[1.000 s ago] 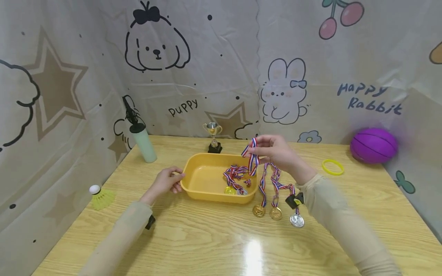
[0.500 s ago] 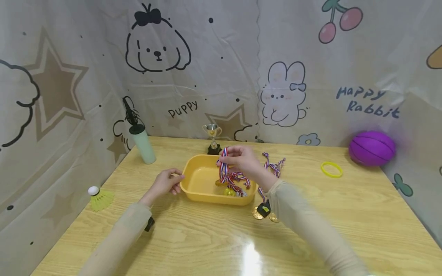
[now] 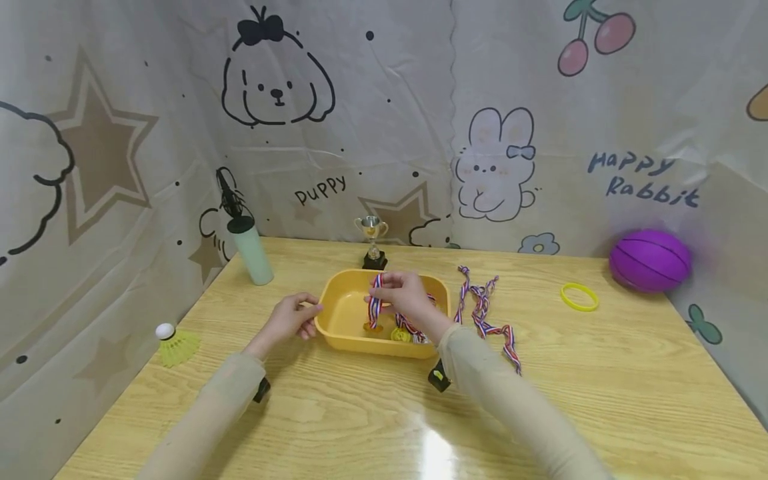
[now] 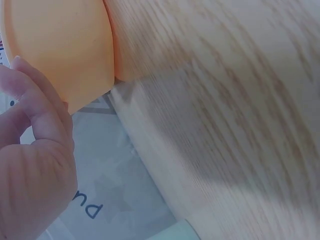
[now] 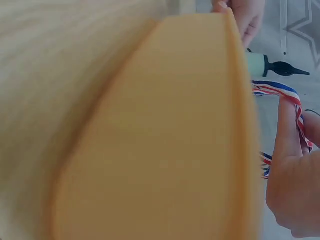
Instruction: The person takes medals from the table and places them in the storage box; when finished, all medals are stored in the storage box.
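A yellow plastic tub [image 3: 345, 308] sits on the wooden table. At its left end my left hand [image 3: 288, 319] pinches the rim, thumb on top and fingers bent below. My right hand [image 3: 409, 297] is over the tub's middle, pinching the red, white and blue ribbon [image 3: 375, 308] of a medal. The medal's gold disc [image 3: 373, 327] hangs low inside the tub. Beside it lies another gold medal [image 3: 401, 335] among striped ribbons, partly hidden by the right hand. In the right wrist view, the held ribbon [image 5: 275, 87] loops over a finger, and the tub's wall covers its lower part.
More striped ribbons [image 3: 482, 310] lie right of the tub, their lower ends behind my right sleeve. A small trophy cup [image 3: 373, 240] stands behind the tub. Around the table are a pale green bottle [image 3: 253, 253], a shuttlecock [image 3: 175, 343], a yellow ring [image 3: 579, 297] and a purple ball [image 3: 651, 261].
My right hand has carried the medal leftward from the tub's right end and lowered it inside. The left hand has stayed at the rim, and the tub has not visibly moved.
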`<state>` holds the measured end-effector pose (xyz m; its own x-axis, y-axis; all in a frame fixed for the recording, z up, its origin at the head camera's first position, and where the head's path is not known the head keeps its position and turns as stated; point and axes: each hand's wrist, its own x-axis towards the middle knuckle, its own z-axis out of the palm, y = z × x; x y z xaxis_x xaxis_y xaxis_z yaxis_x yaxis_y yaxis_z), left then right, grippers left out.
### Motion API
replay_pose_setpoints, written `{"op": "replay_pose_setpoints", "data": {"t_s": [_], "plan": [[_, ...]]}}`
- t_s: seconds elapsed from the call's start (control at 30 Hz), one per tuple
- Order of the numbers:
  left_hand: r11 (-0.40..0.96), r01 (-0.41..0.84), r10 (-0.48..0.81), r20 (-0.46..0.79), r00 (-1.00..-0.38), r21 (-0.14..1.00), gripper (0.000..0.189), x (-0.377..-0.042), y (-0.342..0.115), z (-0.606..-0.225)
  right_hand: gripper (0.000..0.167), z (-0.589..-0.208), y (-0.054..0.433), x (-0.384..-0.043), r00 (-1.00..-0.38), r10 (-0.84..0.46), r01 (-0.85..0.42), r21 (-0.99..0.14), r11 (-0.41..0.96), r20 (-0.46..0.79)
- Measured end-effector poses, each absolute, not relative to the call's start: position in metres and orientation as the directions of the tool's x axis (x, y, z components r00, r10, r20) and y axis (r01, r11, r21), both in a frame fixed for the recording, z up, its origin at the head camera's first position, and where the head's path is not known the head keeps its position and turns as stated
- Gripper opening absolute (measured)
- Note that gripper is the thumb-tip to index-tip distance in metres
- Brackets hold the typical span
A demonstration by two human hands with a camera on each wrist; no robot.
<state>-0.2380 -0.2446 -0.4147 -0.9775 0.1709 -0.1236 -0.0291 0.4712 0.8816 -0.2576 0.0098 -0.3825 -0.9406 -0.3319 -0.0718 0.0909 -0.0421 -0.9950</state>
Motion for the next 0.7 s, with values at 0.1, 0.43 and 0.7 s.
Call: {"op": "replay_pose_setpoints", "data": {"t_s": [0.1, 0.43, 0.7], "plan": [[0.474, -0.037, 0.161, -0.128, -0.979, 0.880, 0.035, -0.238, -0.244, -0.416, 0.020, -0.392, 0.007, -0.258, -0.934, -0.342, 0.127, -0.991, -0.044, -0.104], [0.476, -0.036, 0.167, -0.131, -0.977, 0.879, 0.033, -0.239, -0.244, -0.415, 0.023, -0.408, -0.004, -0.264, -0.946, -0.287, 0.147, -0.989, 0.024, -0.148], [0.466, -0.042, 0.169, -0.136, -0.976, 0.884, 0.034, -0.239, -0.244, -0.414, 0.022, -0.420, -0.006, -0.274, -0.979, -0.116, 0.168, -0.986, 0.015, -0.168]]}}
